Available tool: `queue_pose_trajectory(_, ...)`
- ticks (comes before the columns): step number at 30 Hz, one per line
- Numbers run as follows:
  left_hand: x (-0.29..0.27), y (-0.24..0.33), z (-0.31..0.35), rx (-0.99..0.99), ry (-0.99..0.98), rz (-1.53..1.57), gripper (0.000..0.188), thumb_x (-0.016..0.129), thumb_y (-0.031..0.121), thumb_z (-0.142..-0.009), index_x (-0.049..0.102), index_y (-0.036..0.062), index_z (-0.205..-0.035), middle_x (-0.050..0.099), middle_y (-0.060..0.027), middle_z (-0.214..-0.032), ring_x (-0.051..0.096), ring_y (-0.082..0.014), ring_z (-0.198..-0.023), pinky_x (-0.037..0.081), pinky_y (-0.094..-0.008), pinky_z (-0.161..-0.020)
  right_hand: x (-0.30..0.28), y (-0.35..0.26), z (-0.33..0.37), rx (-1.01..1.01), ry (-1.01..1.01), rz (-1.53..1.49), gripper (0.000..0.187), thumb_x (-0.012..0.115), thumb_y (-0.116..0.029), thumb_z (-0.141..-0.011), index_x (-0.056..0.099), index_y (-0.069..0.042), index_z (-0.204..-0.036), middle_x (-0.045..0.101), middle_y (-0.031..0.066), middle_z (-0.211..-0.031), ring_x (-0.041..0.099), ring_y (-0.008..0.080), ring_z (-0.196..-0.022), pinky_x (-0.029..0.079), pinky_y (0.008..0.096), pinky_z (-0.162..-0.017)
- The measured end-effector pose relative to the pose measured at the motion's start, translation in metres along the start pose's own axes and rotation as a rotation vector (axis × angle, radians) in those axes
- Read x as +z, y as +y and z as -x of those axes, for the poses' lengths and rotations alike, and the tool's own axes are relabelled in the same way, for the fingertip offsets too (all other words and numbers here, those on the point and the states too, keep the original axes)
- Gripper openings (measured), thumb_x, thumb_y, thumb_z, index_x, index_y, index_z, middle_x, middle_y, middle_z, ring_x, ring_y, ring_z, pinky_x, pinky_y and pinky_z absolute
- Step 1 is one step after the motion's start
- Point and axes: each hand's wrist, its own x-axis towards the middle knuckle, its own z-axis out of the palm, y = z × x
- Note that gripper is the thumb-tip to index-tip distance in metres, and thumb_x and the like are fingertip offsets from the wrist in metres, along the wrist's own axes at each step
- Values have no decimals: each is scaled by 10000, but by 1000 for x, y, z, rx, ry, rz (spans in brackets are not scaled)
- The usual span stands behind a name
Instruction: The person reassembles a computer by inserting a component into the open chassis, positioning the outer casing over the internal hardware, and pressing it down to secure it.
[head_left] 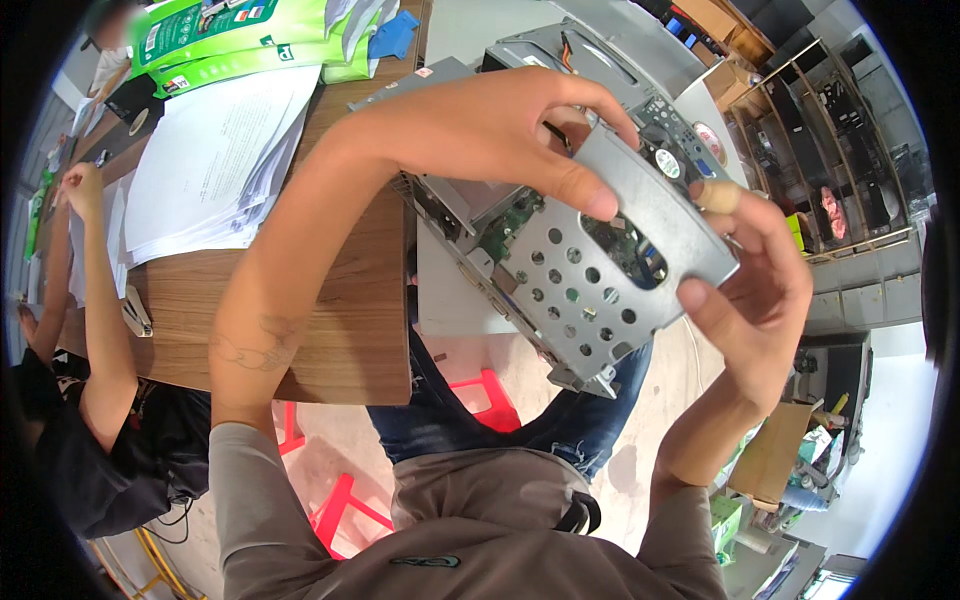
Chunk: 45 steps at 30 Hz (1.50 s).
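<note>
A silver computer case (600, 65) lies opened up in front of me, with a green circuit board (512, 222) inside. Over its near part is a bent metal bracket (685, 235) with round holes and a long oval slot. My left hand (520, 125) reaches across from above and closes on the bracket's far edge, thumb near the slot. At the bracket's right end, my right hand (755, 285) grips it between thumb and fingers; one finger wears a tan wrap. Whether the bracket is fastened to the case cannot be made out.
A wooden table (345, 310) on the left bears a paper stack (210, 170), green packages (245, 50) and a stapler (136, 312). Another person's arm (95, 250) rests there. A wire rack (830, 140) stands right; red stools (487, 400) are below.
</note>
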Motion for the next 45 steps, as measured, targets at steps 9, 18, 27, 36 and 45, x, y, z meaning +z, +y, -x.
queue_pose_trajectory(9,-7,3,7,125,-48,39,646,891,172,-711,613,82,-1287,676,-21,-1130,653,-96,-908,529,-238,-771,5,-2,19,-84,23,30,583,800,28,-720,586,67,-1261,669,189,-1214,675,236,-1037,531,347,-873)
queue_pose_trajectory(18,-8,17,15,151,-74,109,658,897,203,-723,612,70,-1301,683,-86,-1113,668,-109,-892,545,-252,-739,1,2,34,-137,51,53,589,849,-15,-704,580,78,-1219,670,213,-1190,656,277,-1077,490,355,-908)
queue_pose_trajectory(27,6,1,2,21,32,-50,509,758,308,-890,610,54,-1306,665,-72,-1166,673,-109,-871,559,-250,-705,1,25,32,68,96,-134,576,729,51,-832,499,59,-1360,670,159,-1180,647,222,-1089,474,380,-985)
queue_pose_trajectory(36,21,-11,-5,-98,101,-134,481,688,397,-938,670,5,-1217,686,-116,-1102,673,-177,-940,584,-305,-691,5,42,34,271,108,-59,536,725,36,-859,525,23,-1356,678,103,-1146,616,160,-1094,472,315,-955)
queue_pose_trajectory(45,39,-17,-2,87,261,-518,450,647,375,-938,680,-13,-1163,699,-189,-1066,667,-337,-926,503,-395,-847,2,49,37,336,68,-19,474,717,-57,-913,548,18,-1349,682,94,-1103,640,151,-985,495,299,-882)
